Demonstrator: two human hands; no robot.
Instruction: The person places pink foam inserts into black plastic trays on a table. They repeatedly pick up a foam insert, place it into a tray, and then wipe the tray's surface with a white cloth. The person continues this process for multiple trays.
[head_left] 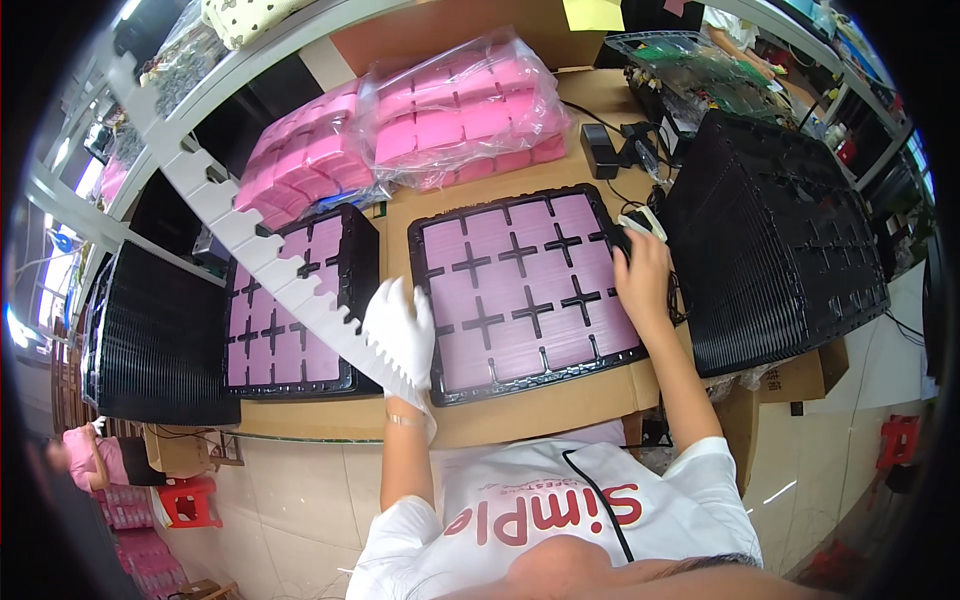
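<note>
A black tray point(518, 254) lies in front of me, its pinkish-purple compartments divided by black cross-shaped ribs. At its left rim is my left hand point(397, 330) in a white glove. A long pale notched strip point(255, 250) slants down from the upper left and crosses over the glove; whether the fingers hold it is unclear. My bare right hand point(643, 268) grips the tray's right edge, thumb on the near side and fingers bent over the rim. Left of the glove stands a second black tray point(357, 255) with the same pinkish-purple filling.
Tall stacks of black trays stand at left point(165, 335) and right point(790, 240). Behind are pink foam blocks point(300, 150) and a plastic-wrapped pink bundle point(465, 110). A black adapter point(599, 150) and cables lie at back right. Cardboard point(560, 408) covers the table; a red stool point(190, 502) stands lower left.
</note>
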